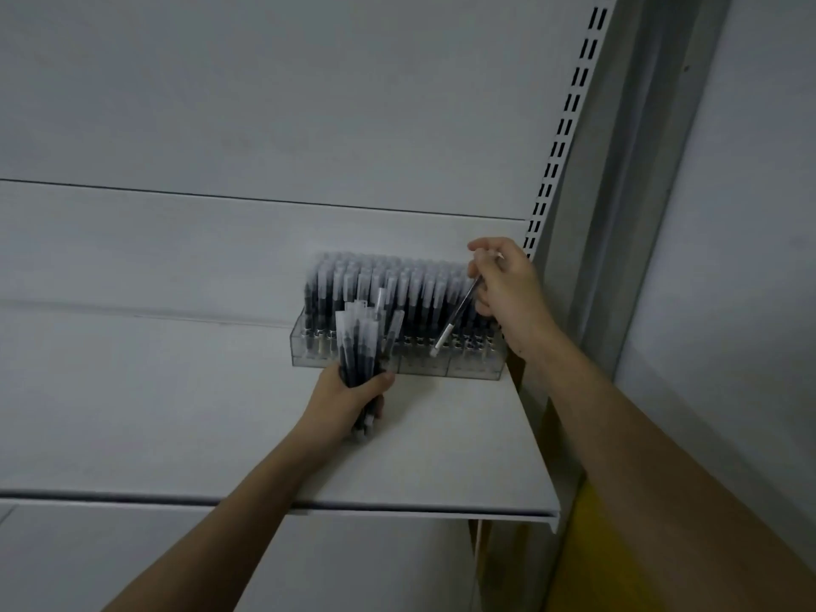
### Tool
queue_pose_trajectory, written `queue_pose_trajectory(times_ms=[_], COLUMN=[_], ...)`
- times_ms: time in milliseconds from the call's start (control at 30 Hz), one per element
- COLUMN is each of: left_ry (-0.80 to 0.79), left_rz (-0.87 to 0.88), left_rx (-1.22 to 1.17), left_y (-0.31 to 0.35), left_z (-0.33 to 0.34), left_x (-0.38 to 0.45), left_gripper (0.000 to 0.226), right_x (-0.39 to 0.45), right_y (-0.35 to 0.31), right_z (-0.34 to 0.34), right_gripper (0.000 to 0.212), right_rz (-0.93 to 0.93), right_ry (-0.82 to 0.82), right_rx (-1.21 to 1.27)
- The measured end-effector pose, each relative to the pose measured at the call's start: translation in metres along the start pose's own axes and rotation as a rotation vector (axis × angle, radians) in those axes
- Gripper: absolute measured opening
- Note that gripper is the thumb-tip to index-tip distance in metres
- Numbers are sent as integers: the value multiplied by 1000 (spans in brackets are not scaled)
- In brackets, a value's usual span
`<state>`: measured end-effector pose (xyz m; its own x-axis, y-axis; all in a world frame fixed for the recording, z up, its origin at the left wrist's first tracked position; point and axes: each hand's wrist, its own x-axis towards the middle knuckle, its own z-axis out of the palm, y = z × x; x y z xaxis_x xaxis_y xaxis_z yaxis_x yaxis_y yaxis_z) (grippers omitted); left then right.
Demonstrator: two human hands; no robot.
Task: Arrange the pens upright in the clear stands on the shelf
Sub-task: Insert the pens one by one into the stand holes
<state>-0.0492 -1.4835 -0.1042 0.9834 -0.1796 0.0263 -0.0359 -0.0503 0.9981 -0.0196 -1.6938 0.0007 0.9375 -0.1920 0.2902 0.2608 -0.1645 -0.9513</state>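
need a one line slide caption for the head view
Left hand grips a bundle of pens while the right hand angles a single pen toward the clear stands.

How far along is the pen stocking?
Mostly done: the clear stands on the shelf already hold dense rows of upright pens. In hand: the right hand pinches a single pen, tilted over the right end of the stands. Left: the bundle of pens gripped in the left hand has yet to go in.
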Motion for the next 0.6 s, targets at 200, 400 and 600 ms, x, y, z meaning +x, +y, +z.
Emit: queue_pose_trajectory(times_ms=[200, 400, 600], left_ry=[-5, -5, -22], left_rz=[38, 64, 78], left_rx=[16, 5, 1], left_y=[-4, -2, -3], left_z=[2, 1, 1], left_x=[2, 1, 1], left_gripper=[31, 26, 23], right_x=[10, 16, 20], right_y=[2, 11, 12], right_z=[-11, -8, -1], right_gripper=[11, 11, 13], right_rz=[-205, -243, -234], right_ry=[-51, -42, -45], right_rx=[-419, -477, -478])
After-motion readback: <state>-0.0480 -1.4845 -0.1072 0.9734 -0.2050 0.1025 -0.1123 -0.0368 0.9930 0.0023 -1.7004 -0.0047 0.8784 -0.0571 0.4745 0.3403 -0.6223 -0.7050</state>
